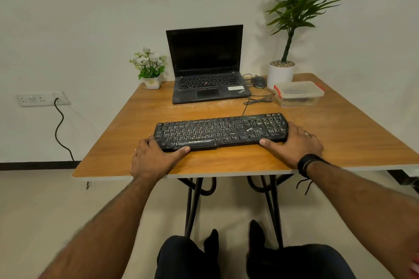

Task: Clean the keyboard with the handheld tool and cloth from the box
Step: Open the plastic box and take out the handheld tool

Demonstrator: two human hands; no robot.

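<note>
We hold the dusty black keyboard on the tabletop, our left hand gripping its left end and our right hand gripping its right end

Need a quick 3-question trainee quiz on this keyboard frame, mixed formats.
1. True or false: the box has its lid on.
2. The left hand and right hand each grip: A) the laptop B) an end of the keyboard C) the mouse
3. Fill in: the box sits on the table in front of the white ____ holding the tall plant.

Key: 1 true; 2 B; 3 pot.
</note>
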